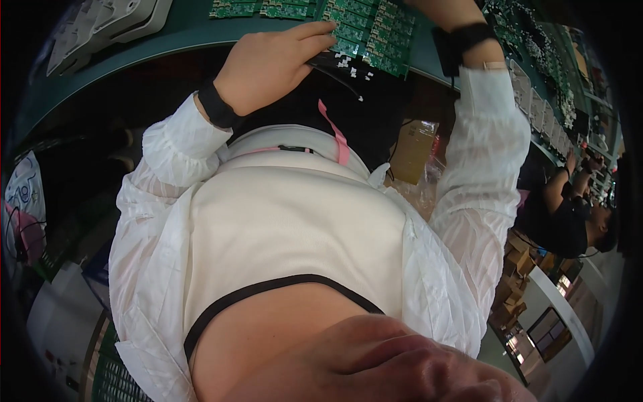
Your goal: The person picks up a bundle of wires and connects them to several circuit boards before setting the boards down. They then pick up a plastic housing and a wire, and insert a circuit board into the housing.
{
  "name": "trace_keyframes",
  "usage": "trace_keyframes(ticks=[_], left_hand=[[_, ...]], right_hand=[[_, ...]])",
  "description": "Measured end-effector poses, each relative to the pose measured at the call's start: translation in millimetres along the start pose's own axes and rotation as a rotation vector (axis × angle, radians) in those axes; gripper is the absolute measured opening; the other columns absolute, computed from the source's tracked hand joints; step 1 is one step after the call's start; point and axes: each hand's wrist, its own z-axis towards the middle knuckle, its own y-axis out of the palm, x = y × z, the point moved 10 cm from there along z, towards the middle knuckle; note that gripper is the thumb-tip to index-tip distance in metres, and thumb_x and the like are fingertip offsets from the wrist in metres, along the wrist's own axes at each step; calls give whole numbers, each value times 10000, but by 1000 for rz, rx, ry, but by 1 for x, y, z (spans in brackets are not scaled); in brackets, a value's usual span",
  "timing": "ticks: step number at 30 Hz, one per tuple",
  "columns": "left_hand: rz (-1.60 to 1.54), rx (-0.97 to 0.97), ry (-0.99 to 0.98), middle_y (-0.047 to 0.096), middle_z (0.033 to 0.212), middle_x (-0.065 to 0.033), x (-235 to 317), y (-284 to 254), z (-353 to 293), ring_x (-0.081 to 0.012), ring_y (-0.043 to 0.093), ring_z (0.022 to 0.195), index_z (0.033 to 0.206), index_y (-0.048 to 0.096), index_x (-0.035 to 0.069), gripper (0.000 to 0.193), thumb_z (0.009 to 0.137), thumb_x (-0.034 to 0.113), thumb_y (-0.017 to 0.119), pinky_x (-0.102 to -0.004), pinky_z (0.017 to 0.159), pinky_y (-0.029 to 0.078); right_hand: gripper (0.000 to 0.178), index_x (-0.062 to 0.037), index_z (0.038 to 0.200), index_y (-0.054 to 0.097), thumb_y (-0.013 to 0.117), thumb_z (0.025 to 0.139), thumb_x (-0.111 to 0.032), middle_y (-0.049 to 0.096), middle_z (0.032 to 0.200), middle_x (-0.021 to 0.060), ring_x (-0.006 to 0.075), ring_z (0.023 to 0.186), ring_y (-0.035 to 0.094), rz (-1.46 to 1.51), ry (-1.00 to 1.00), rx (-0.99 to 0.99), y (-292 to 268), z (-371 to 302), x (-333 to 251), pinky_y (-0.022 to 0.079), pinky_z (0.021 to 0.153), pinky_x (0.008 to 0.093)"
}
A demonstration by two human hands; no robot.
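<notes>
Grn PCBs (349,35), just beside L fingers (317,29)

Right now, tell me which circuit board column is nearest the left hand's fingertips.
The green circuit board column third from the left: the left hand overlaps its left edge in view; other columns sit clear of it.

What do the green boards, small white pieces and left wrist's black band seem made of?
Green boards: probably fibreglass laminate under a green coating, given the flat panels with pale spots. White pieces: likely moulded plastic, being opaque and blocky. Black band: perhaps elastic fabric, as it looks matte; any weave isn't discernible.
</notes>
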Motion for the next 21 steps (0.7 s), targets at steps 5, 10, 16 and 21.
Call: trace_keyframes(ticks=[5, 10, 16, 21], left_hand=[[-144, 51, -22, 645, 1400, -21, 1, -15, 5, -246, 743, 985, 1313, 648, 92, 439, 882, 11, 682, -333, 779, 604], [-1057, 16, -172, 698, 1219, -86, -17, -6, 21, -128, 622, 685, 1260, 651, 38, 274, 1041, 179, 566, -262, 581, 495], [-1894, -315, -517, 630, 901, -9, 12, 11, 20, 6, 268, 530, 1306, 614, -18, 393, 1120, 276, 431, -157, 453, 244], [-1899, -472, -612, 553, 816, 14, 19, 20, 2, 6, 288, 509, 1339, 590, -36, 397, 1111, 257, 448, -168, 439, 238]], right_hand=[[146, 2, 1073, 736, 732, 935, -47, 732, 972, 28, 84, 893, 661, 426, 66, -117, -38, -82, -35, 510, 816, 223], [198, -11, 1127, 724, 734, 953, -106, 712, 979, 6, 75, 866, 638, 944, 125, -47, -2, -125, -62, 490, 765, 215], [219, -27, 1168, 715, 727, 965, -109, 701, 1029, -8, 75, 914, 630, 1150, 225, 237, 15, -128, -77, 479, 750, 215], [228, -23, 1171, 718, 733, 949, -73, 705, 1050, 6, 87, 966, 639, 1196, 154, 254, 14, -109, -90, 488, 762, 220]])
